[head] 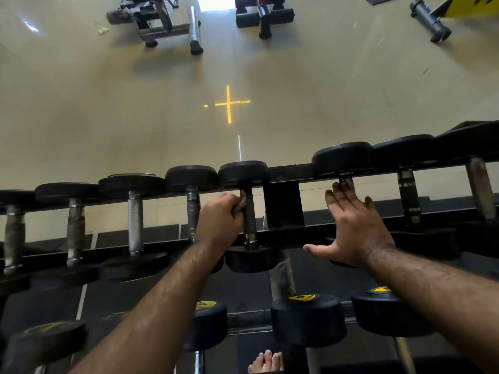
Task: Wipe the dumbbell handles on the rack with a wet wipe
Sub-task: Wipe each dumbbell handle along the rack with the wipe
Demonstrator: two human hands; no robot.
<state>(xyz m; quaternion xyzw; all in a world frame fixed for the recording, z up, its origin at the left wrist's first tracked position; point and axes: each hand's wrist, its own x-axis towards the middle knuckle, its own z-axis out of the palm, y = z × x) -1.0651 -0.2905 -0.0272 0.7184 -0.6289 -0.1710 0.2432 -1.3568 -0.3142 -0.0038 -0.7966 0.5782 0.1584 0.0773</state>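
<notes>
Left hand (220, 218) gripping dumbbell handle (249, 220), handle pointing away

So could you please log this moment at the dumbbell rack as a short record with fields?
setting: gym floor, top tier of the dumbbell rack
left hand: left hand curled round a wipe, pressing it on a dumbbell handle
right hand: right hand flat with straight fingers, over the next dumbbell, fingertips at its handle
wipe: greyish, mostly hidden in the grip
lower tier: black dumbbells with yellow labels
background: benches
</notes>
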